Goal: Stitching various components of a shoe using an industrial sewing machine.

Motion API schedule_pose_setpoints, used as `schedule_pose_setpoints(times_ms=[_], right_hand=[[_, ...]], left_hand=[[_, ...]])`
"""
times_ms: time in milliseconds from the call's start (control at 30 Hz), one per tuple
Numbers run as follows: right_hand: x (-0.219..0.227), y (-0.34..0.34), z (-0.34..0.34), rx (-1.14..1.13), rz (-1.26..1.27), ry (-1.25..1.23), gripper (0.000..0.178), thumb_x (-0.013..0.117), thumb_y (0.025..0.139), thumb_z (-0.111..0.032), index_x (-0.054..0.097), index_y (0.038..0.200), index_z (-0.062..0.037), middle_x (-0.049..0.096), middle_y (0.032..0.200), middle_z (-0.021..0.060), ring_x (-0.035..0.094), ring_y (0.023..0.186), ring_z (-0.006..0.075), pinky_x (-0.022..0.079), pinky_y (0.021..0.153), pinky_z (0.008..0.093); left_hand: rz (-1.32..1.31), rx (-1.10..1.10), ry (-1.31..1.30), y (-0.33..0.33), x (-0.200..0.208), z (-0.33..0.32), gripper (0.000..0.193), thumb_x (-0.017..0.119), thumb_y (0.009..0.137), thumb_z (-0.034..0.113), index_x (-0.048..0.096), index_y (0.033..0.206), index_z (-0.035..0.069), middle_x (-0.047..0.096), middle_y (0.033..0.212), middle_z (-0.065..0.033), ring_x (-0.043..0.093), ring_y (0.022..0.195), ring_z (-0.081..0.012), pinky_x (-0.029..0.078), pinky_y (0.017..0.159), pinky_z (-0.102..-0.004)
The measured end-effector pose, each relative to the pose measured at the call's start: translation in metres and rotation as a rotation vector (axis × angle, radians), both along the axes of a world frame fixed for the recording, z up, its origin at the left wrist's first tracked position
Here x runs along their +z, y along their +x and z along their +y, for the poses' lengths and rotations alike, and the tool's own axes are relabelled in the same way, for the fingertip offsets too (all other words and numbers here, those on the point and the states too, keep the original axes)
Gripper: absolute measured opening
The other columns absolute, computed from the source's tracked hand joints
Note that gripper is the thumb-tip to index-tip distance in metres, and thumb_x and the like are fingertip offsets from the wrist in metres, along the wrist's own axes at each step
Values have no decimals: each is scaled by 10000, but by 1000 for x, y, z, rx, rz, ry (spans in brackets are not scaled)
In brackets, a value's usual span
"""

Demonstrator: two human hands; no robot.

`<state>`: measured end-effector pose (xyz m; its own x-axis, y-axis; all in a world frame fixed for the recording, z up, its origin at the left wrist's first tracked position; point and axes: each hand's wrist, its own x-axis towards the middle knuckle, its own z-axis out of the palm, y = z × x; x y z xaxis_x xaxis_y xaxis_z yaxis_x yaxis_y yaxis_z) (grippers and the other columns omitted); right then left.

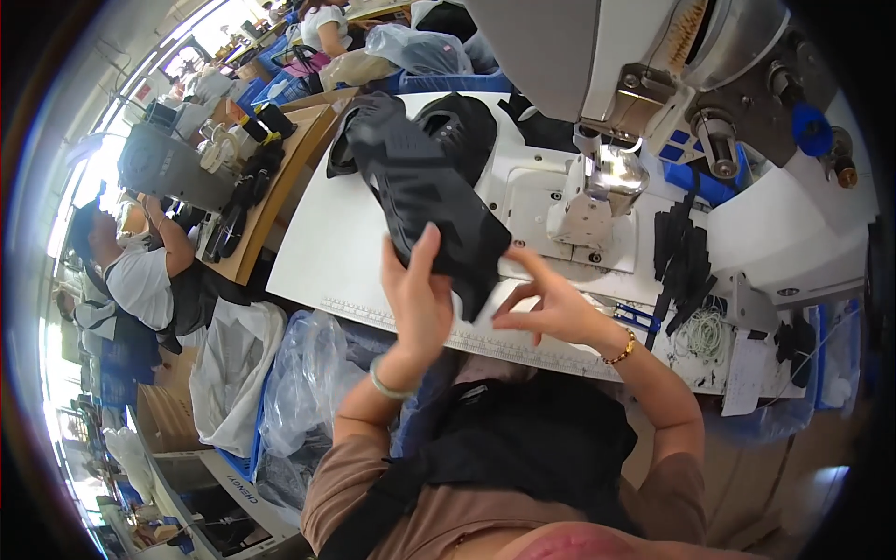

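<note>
A black shoe upper (425, 187) is lifted above the white sewing table, tilted, its near end slightly blurred. My left hand (418, 294) is closed on its lower left side, with the thumb on top. At the right edge of the piece, my right hand (546, 303) has its fingers apart. Its index fingertip meets or nearly meets that edge, and the thumb points toward the hanging near end. More black uppers (457, 126) lie at the table's far side. Right of my hands stands the sewing machine's post and needle area (597, 201).
The machine head (644, 56) overhangs the far right. Black strips (684, 247), blue-handled snips (637, 317) and a tangle of pale thread (700, 334) lie on the right. Plastic bags (308, 383) fill a bin at left. Another person (140, 275) works at a machine beyond it.
</note>
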<state>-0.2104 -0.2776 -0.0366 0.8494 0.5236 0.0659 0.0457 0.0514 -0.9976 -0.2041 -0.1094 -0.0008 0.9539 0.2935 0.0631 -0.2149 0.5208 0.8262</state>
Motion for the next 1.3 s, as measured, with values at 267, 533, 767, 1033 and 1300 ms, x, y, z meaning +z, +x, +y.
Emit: schedule_pose_setpoints(times_ms=[267,533,767,1033,1300], right_hand=[[26,-11,-23,40,89,-98,211,651,842,-209,653,902,-6,607,634,17,566,426,80,388,357,196],[30,7,-52,-78,345,369,217,577,892,-217,560,877,-1,642,714,70,496,324,81,243,254,167],[43,12,-46,-472,47,311,223,563,898,-209,592,850,7,592,570,36,430,301,55,253,289,172],[33,19,-46,-640,17,360,221,607,866,-185,655,850,29,650,677,29,360,360,10,263,322,173],[19,2,-81,-494,146,132,195,599,869,-153,626,989,-2,585,589,7,445,385,15,277,337,151]], left_hand=[[67,-580,537,-19,0,1,166,619,853,149,570,810,-4,591,734,-20,519,669,-115,407,605,-254],[-313,-169,1075,42,32,-45,280,591,862,114,402,702,-15,296,576,-81,285,518,-120,284,454,-270],[-502,-187,955,101,30,-87,88,554,821,27,586,884,-25,548,624,-115,431,554,-71,381,516,-262],[-436,-576,672,136,15,-84,113,580,853,34,651,921,-22,658,876,-42,587,779,-84,465,711,-222],[-953,-130,702,102,-26,-50,100,467,920,129,492,945,35,600,818,-85,518,693,-132,418,678,-248]])
